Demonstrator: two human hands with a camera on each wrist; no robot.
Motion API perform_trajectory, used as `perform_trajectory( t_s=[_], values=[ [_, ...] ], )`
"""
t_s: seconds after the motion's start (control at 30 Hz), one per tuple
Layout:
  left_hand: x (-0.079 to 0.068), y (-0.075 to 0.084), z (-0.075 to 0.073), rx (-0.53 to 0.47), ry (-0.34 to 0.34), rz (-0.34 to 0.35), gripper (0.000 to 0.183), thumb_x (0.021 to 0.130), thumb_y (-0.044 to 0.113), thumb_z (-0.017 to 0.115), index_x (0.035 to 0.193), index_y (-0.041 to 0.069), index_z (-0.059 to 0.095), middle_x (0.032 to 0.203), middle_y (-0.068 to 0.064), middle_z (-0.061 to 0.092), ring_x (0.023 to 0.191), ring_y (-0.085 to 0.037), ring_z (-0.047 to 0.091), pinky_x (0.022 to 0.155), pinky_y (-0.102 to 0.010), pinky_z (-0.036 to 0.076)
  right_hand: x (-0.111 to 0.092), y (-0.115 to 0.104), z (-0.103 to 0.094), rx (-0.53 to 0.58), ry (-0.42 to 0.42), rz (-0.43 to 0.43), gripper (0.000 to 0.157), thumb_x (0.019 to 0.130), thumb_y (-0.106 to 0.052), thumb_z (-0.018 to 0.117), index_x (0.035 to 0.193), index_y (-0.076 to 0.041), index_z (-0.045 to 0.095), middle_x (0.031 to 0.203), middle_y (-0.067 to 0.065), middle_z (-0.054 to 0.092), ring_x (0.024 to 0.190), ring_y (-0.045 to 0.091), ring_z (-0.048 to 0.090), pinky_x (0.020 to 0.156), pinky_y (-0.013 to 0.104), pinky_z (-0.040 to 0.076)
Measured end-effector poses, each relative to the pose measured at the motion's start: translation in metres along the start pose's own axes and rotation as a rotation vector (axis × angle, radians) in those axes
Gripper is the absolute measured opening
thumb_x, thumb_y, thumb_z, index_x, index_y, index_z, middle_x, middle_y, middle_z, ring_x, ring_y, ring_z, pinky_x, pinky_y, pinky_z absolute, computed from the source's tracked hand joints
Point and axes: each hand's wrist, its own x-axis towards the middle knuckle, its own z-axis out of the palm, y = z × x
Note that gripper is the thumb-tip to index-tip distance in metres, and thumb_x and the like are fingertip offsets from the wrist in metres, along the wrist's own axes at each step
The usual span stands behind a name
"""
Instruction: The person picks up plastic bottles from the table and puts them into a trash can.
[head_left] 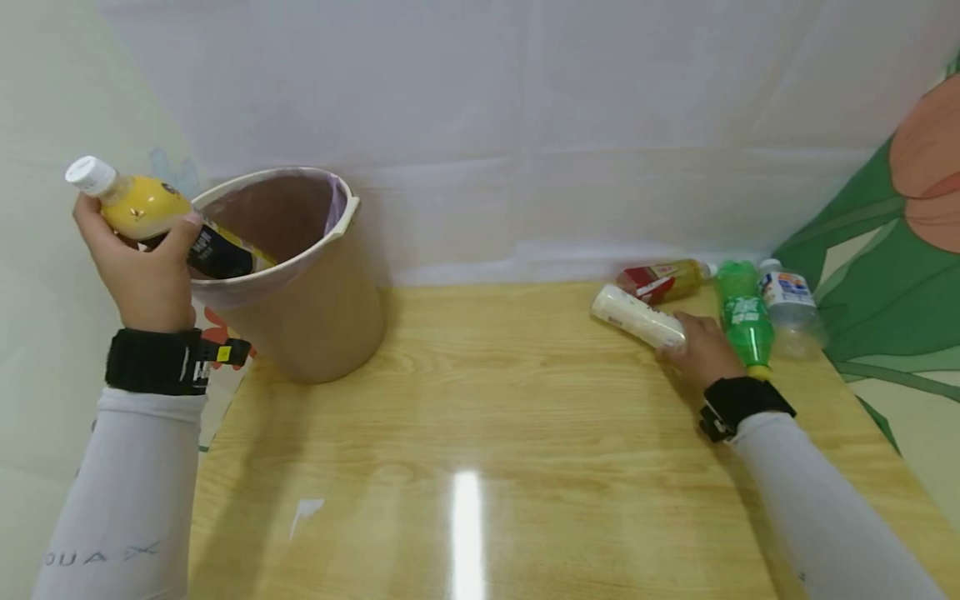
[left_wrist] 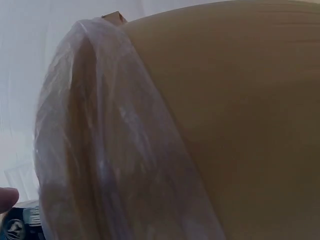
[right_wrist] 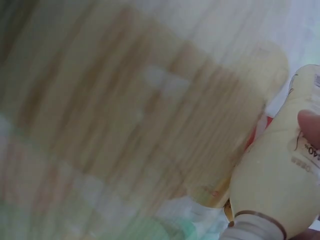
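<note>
My left hand grips a plastic bottle with a white cap and a yellow and black label. That bottle tilts across the near-left rim of a beige bin, its lower end inside the opening. In the left wrist view the bin's wall and its clear liner fill most of the picture; only a fingertip and a bit of dark label show. On the right of the table, my right hand grips a cream-coloured bottle; the right wrist view shows a thumb on this bottle, cap end low.
Beside the right hand lie a bottle with a red label, a green bottle with a yellow cap and a clear bottle. A white sheet hangs behind the wooden table. A small white scrap lies near the front.
</note>
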Motion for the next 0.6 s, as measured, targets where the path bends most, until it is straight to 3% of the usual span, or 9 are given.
perform_trajectory(
  t_s=[0.2, 0.3, 0.4, 0.47, 0.6],
  values=[
    [-0.013, 0.01, 0.006, 0.133, 0.05, 0.039, 0.082, 0.073, 0.003, 0.077, 0.139, 0.027, 0.036, 0.134, 0.004, 0.041, 0.131, -0.006, 0.038, 0.104, -0.025, 0.034, -0.006, -0.01, -0.002, 0.056, 0.014, -0.007, 0.07, 0.091, -0.025, 0.065, 0.145, 0.005, 0.031, 0.135, 0.039, 0.037, 0.122, 0.053, 0.036, 0.1, 0.068, 0.032],
    [-0.026, 0.012, 0.017, 0.096, 0.022, 0.113, 0.071, 0.071, 0.005, 0.076, 0.133, 0.019, 0.042, 0.129, 0.0, 0.046, 0.129, -0.012, 0.042, 0.106, -0.029, 0.035, -0.013, -0.023, -0.004, 0.1, 0.029, -0.029, 0.069, 0.092, -0.026, 0.065, 0.146, 0.001, 0.033, 0.136, 0.037, 0.038, 0.123, 0.052, 0.037, 0.099, 0.068, 0.033],
    [-0.043, 0.005, 0.028, 0.003, -0.057, 0.179, 0.059, 0.072, 0.002, 0.075, 0.124, 0.011, 0.049, 0.119, -0.006, 0.053, 0.121, -0.019, 0.05, 0.101, -0.029, 0.043, -0.021, -0.044, -0.005, 0.155, 0.033, -0.036, 0.068, 0.093, -0.028, 0.064, 0.148, -0.005, 0.032, 0.139, 0.032, 0.037, 0.125, 0.048, 0.037, 0.099, 0.069, 0.033],
    [-0.057, -0.006, 0.035, -0.026, -0.149, 0.225, 0.056, 0.073, 0.0, 0.075, 0.123, 0.008, 0.051, 0.118, -0.009, 0.055, 0.119, -0.024, 0.052, 0.097, -0.028, 0.047, -0.026, -0.061, -0.005, 0.2, 0.029, -0.035, 0.069, 0.093, -0.027, 0.064, 0.15, -0.008, 0.031, 0.14, 0.029, 0.036, 0.126, 0.046, 0.038, 0.101, 0.07, 0.032],
    [-0.089, -0.033, 0.049, -0.02, -0.348, 0.205, 0.056, 0.079, -0.004, 0.071, 0.128, 0.006, 0.048, 0.125, -0.008, 0.054, 0.124, -0.026, 0.05, 0.096, -0.025, 0.05, -0.039, -0.093, -0.004, 0.281, 0.044, -0.053, 0.071, 0.092, -0.029, 0.066, 0.151, -0.015, 0.03, 0.141, 0.024, 0.036, 0.126, 0.042, 0.04, 0.102, 0.068, 0.034]
  ],
)
